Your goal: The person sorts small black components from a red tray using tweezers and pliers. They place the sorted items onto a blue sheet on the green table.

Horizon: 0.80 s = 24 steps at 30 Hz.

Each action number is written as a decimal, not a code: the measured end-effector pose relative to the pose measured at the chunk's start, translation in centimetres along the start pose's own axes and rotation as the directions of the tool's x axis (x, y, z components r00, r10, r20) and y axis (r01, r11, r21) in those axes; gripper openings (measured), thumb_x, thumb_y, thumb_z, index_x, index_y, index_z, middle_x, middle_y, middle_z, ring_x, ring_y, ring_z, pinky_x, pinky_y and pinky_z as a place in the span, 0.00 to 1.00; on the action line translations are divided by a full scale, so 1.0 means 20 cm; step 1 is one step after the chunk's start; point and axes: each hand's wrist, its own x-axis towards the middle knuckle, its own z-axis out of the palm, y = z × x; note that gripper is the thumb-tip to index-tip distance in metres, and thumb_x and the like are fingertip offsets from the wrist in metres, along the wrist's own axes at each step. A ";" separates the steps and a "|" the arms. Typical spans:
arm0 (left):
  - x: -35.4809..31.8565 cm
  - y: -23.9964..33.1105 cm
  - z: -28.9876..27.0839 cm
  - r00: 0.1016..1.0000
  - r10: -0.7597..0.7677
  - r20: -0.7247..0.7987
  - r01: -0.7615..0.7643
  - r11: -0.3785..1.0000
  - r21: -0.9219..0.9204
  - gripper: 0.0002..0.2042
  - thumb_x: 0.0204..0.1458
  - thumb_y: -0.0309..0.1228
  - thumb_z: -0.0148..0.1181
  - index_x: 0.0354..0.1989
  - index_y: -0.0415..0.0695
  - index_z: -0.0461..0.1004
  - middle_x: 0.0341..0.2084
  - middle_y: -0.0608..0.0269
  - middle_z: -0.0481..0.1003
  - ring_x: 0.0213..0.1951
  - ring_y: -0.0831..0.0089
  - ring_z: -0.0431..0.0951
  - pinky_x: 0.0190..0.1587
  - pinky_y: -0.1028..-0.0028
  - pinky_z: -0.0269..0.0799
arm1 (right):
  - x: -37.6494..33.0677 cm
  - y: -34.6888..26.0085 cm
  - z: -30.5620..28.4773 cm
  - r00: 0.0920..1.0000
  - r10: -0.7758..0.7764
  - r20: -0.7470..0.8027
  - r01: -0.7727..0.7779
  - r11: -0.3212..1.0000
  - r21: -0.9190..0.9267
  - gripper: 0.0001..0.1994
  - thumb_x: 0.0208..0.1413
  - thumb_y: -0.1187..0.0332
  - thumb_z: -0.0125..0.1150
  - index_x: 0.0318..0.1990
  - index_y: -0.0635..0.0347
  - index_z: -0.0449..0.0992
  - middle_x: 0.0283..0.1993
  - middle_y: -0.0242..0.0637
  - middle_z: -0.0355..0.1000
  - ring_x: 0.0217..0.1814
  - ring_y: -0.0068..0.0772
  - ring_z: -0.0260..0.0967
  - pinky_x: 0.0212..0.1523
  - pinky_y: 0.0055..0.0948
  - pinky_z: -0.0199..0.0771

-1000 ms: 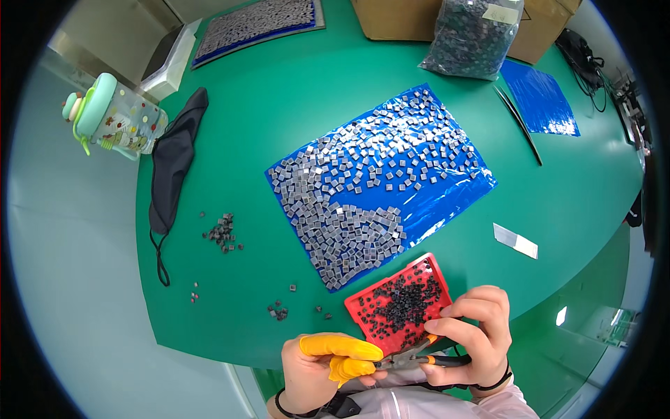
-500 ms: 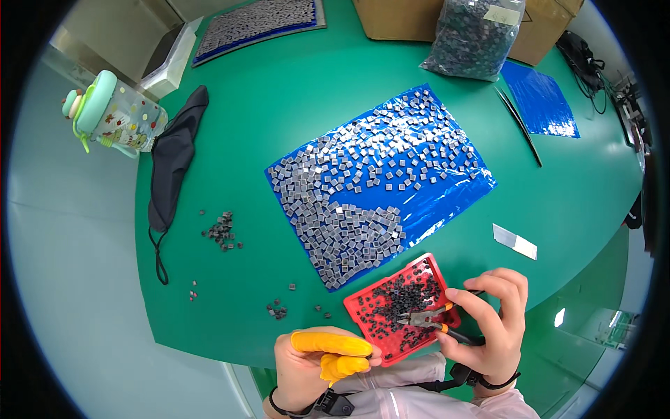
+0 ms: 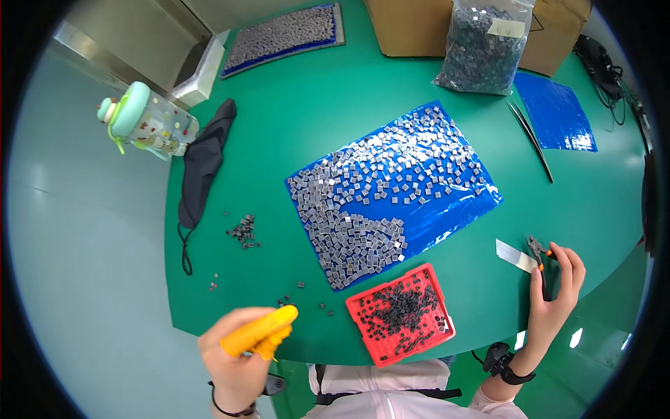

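My left hand (image 3: 237, 353), with yellow finger covers (image 3: 259, 332) on thumb and forefinger, is pinched closed over the table's near edge, beside a small cluster of dark square pieces (image 3: 285, 301). Whatever lies between its fingertips is hidden. Over at the right, my right hand (image 3: 558, 297) grips small cutting pliers (image 3: 536, 250) with black and orange handles. Their jaws are next to a clear and white strip (image 3: 515, 256). A red tray (image 3: 442, 341) with many tiny black parts stands between my hands. Beyond it lies a blue sheet (image 3: 436, 222) covered with small grey square pieces.
Tweezers (image 3: 532, 143) and another blue sheet (image 3: 558, 115) lie at the right. A bag of pieces (image 3: 484, 56) stands before a cardboard box (image 3: 408, 31). Leftward are a bottle (image 3: 157, 126), a black mask (image 3: 202, 164), loose dark pieces (image 3: 243, 230) and a loaded board (image 3: 283, 35).
My right hand has carried the pliers from over the red tray to the right, beside the strip. My left hand has moved left, away from the tray. The view has shifted slightly.
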 end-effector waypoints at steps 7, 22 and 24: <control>0.20 0.18 -0.04 0.989 0.009 0.146 -0.052 0.954 0.294 0.10 0.40 0.18 0.68 0.34 0.40 0.82 0.27 0.63 0.78 0.26 0.78 0.75 0.26 0.81 0.67 | 0.00 0.02 0.02 0.996 0.083 0.016 -0.085 0.979 0.183 0.22 0.41 0.81 0.58 0.48 0.62 0.73 0.51 0.40 0.65 0.52 0.39 0.65 0.54 0.35 0.66; 0.53 0.13 0.28 0.911 0.306 0.278 -0.413 0.713 0.567 0.19 0.41 0.19 0.67 0.44 0.46 0.78 0.28 0.66 0.82 0.23 0.74 0.79 0.27 0.79 0.73 | 0.01 0.06 0.00 0.994 0.067 0.081 -0.081 0.980 0.182 0.23 0.40 0.82 0.55 0.50 0.64 0.72 0.53 0.42 0.64 0.55 0.39 0.64 0.57 0.35 0.63; 0.54 0.12 0.29 0.909 0.310 0.279 -0.417 0.711 0.566 0.19 0.40 0.18 0.67 0.44 0.46 0.78 0.28 0.66 0.82 0.24 0.74 0.79 0.27 0.79 0.74 | 0.00 0.06 0.00 0.994 0.068 0.089 -0.085 0.977 0.195 0.23 0.40 0.82 0.55 0.50 0.65 0.72 0.53 0.42 0.64 0.55 0.40 0.63 0.57 0.35 0.63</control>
